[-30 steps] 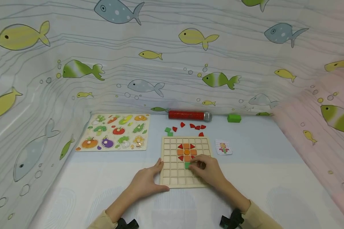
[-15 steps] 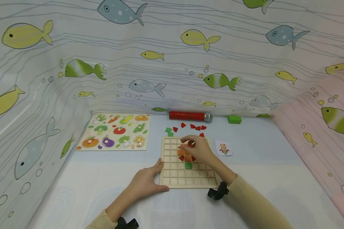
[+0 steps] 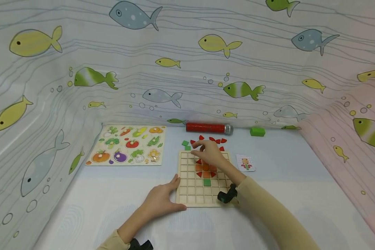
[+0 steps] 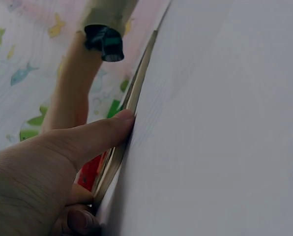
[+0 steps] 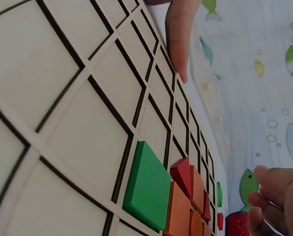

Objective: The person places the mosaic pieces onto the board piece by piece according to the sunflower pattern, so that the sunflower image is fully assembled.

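A pale wooden grid board (image 3: 192,199) lies in front of me. My left hand (image 3: 158,198) rests at its near left corner, thumb along the front edge, fingertips against the left side. Over the board's far part hovers my right hand (image 3: 208,152), fingers bent, thumb and forefinger apart, nothing visible between them. Beneath it, orange tiles (image 3: 198,168) and red tiles (image 3: 213,175) sit in the grid, partly hidden. One green square tile (image 5: 149,189) stands in a cell nearer me. Loose green tiles (image 3: 188,148) and red tiles (image 3: 223,140) lie beyond the far edge.
A picture card (image 3: 246,163) lies right of the board. At the back are a red microphone (image 3: 206,127) and a green block (image 3: 257,132). A vegetable puzzle (image 3: 143,156) lies at the left. Fish-printed cloth walls rise behind and at both sides.
My right hand has left the green tile in the grid and moved away from me and leftward, towards the loose tiles. The left hand stays at the board's corner.
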The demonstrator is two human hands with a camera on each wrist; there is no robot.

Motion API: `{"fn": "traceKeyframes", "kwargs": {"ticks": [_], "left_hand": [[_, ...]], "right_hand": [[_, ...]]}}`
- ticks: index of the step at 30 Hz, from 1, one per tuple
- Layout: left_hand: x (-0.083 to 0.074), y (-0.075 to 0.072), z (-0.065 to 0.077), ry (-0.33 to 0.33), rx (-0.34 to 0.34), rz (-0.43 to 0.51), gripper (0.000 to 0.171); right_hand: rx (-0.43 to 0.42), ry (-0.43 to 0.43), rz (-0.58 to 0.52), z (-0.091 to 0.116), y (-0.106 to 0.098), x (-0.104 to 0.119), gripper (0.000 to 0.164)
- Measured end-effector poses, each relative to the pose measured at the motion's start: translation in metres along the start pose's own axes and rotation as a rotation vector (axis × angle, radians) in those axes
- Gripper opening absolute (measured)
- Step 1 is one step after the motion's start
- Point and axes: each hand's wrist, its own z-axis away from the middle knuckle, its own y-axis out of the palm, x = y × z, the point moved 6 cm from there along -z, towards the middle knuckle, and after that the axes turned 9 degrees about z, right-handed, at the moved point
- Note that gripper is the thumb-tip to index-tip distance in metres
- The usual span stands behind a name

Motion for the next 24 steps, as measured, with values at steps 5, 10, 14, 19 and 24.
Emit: {"fn": "traceKeyframes", "kwargs": {"ticks": [5,10,14,19,24], "left_hand": [[-0.004,-0.001,-0.003,0.003,-0.005,-0.004,0.104],[-0.003,0.002,-0.002,-0.007,0.003,-0.011,0.105],[-0.002,0.005,0.001,-0.009,0.009,-0.017,0.106],[-0.003,0.005,0.003,-0.009,0.006,-0.009,0.106],[-0.004,0.002,0.002,-0.007,-0.004,-0.018,0.105]], "right_hand": [[-0.012,0.013,0.011,-0.005,-0.004,-0.004,0.031],[-0.002,-0.003,0.012,-0.008,-0.004,-0.002,0.031],[0.011,-0.017,0.021,-0.008,-0.002,0.000,0.032],[-0.003,-0.042,0.037,-0.009,0.000,0.004,0.030],[0.000,-0.036,0.037,-0.020,0.004,0.007,0.032]]}}
